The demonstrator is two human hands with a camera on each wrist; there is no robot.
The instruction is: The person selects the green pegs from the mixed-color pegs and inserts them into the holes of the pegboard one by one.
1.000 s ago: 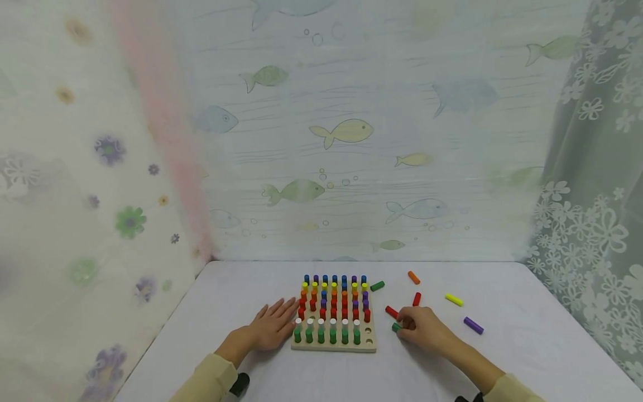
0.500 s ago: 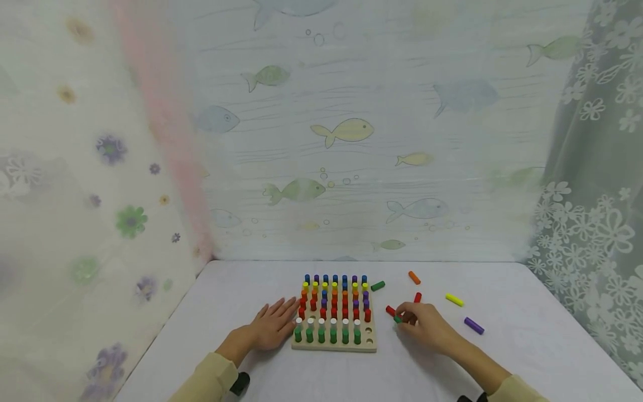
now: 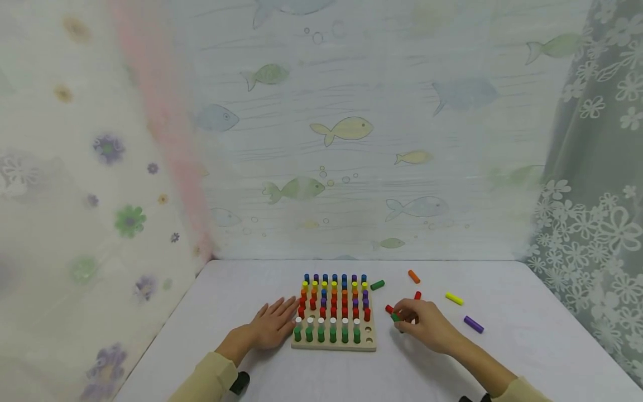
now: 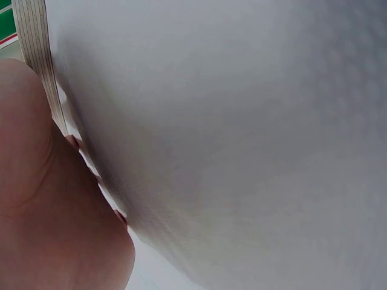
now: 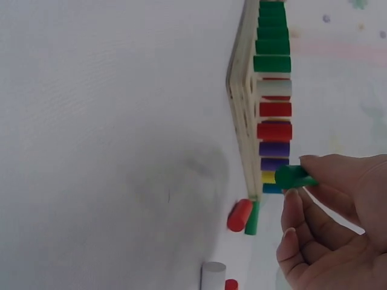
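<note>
A wooden pegboard (image 3: 334, 346) stands on the table, filled with rows of coloured pegs: green in front, then white, red, mixed colours and blue at the back. Bare holes show at its front right corner. My left hand (image 3: 273, 325) lies flat on the cloth, fingers spread, right at the board's left edge. To the right of the board, my right hand (image 3: 427, 326) pinches a green peg (image 5: 294, 176) between thumb and forefinger, raised off the table. Close by lies a red peg (image 5: 240, 215), and a white peg (image 5: 213, 277) sits below the hand in the right wrist view.
Loose pegs are scattered on the right side: green (image 3: 378, 285), orange (image 3: 414, 276), red (image 3: 418, 295), yellow (image 3: 454, 298) and purple (image 3: 474, 324). A white cloth covers the table (image 3: 241, 279). A fish-patterned curtain (image 3: 346, 167) hangs behind its far edge.
My right hand has lifted the green peg off the table, moving it slightly up and away in the head view. The left hand stays where it was.
</note>
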